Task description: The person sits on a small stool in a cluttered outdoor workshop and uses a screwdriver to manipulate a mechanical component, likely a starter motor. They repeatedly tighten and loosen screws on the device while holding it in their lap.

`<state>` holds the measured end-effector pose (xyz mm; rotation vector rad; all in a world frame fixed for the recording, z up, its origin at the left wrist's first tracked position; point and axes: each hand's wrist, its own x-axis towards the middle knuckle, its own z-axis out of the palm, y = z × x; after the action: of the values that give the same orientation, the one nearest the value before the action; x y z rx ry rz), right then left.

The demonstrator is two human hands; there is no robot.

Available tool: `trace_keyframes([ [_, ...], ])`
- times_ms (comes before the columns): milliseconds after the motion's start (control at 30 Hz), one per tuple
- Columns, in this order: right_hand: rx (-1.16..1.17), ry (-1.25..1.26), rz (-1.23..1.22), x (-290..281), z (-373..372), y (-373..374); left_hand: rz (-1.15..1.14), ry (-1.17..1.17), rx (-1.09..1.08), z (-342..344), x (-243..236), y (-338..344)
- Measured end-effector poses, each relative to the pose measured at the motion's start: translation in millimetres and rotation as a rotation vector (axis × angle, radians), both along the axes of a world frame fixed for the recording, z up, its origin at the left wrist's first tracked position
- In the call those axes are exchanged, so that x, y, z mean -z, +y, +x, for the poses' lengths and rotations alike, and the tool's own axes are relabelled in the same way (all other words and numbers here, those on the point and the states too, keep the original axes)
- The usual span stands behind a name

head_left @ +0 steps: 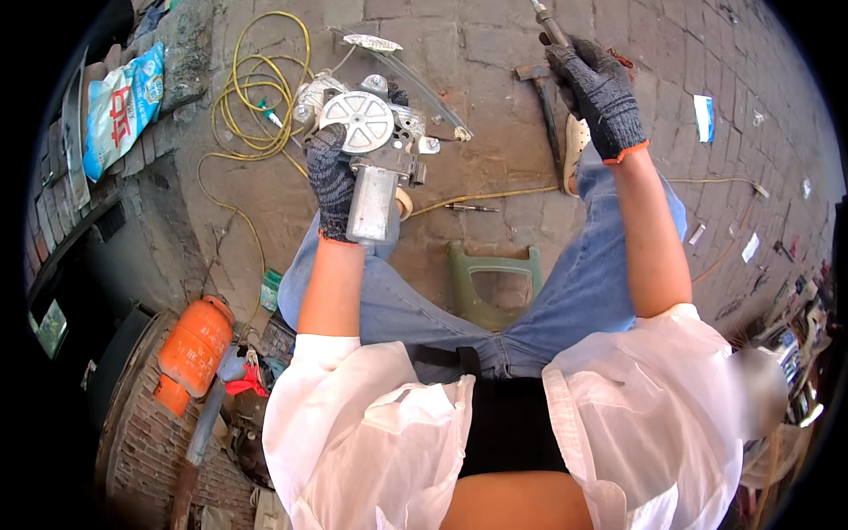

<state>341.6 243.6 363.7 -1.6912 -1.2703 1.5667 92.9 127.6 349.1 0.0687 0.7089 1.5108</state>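
My left hand [331, 181], in a dark knit glove, grips a metal motor assembly [374, 201] with a round pale wheel [356, 122], mounting brackets and a long thin rail [415, 84] reaching toward the upper right. My gloved right hand [596, 93] is raised at the upper right, closed on a slim metal tool [553, 25] whose end runs out of the top of the picture. A black-handled hammer [548, 128] lies on the pavement beside that hand. A thin metal tool [471, 208] lies on the ground between my legs.
I sit over a green plastic stool [468, 283]. Coiled yellow hose [238, 88] lies at left, with a blue-white sack [124, 106] beyond. An orange gas cylinder [194, 344] stands at lower left. Clutter [786, 344] lines the right edge; small scraps [704, 117] dot the paving.
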Motion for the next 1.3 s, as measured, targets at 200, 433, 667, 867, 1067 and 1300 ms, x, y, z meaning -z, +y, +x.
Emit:
trace_keyframes([
  [200, -0.068, -0.265, 0.647, -16, 7, -91, 0.065, -0.047, -0.07, 12, 29, -68],
  [433, -0.105, 0.223, 0.124, -91, 79, -308, 0.101, -0.174, -0.224, 98, 48, -133],
  [667, -0.171, 0.125, -0.121, -130, 72, -359, 0.222, -0.359, -0.249, 122, 63, -160],
  [867, -0.171, 0.079, -0.107, -96, 63, -371, 0.157, -0.335, -0.336, 121, 65, -169],
  [1067, 0.002, 0.042, -0.378, -113, 51, -371, 0.013, -0.352, -0.351, 126, 52, -172],
  [1300, 0.089, 0.045, -0.261, -110, 35, -371, -0.043, -0.218, -0.407, 135, 37, -163],
])
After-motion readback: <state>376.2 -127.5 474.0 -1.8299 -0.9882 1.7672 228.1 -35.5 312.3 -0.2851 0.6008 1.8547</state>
